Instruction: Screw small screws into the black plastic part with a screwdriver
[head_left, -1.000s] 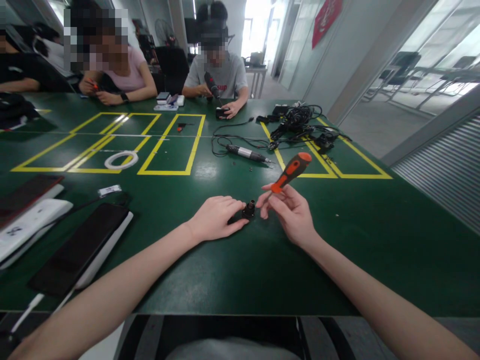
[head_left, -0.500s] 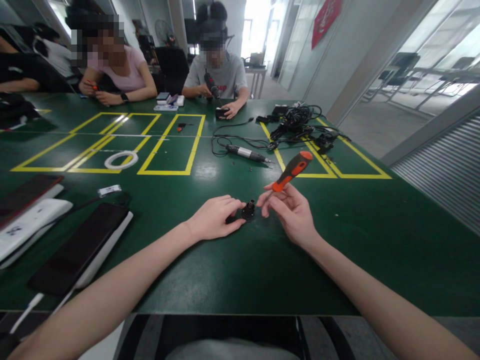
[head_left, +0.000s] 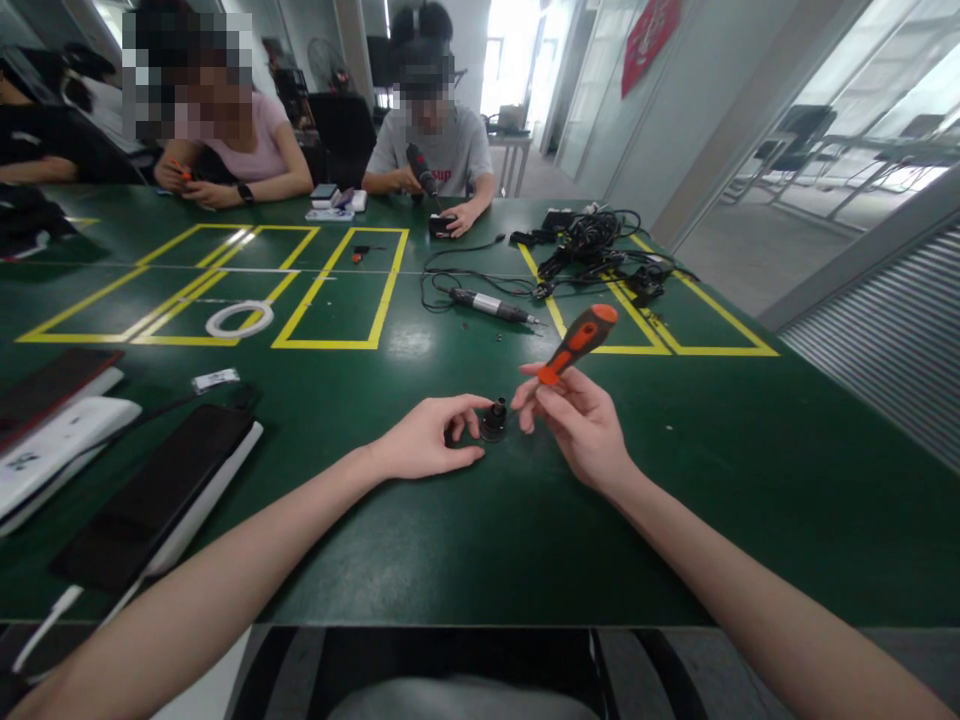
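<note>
My left hand (head_left: 426, 438) rests on the green table (head_left: 750, 470), its thumb and forefinger pinching a small black round part (head_left: 492, 422) that stands on the surface. My right hand (head_left: 581, 420) is closed on an orange-and-black screwdriver (head_left: 577, 342). The handle points up and to the right, and the tip end is hidden by my fingers just right of the part.
At the left lie a black tablet on a white base (head_left: 150, 495) and white devices (head_left: 52, 445). Farther off are an electric screwdriver (head_left: 491, 306), a cable tangle (head_left: 596, 250) and a white tape ring (head_left: 240, 319). Two people sit at the far edge.
My left fingers have drawn back slightly, so the black part now shows between thumb and forefinger. The screwdriver has shifted a little left.
</note>
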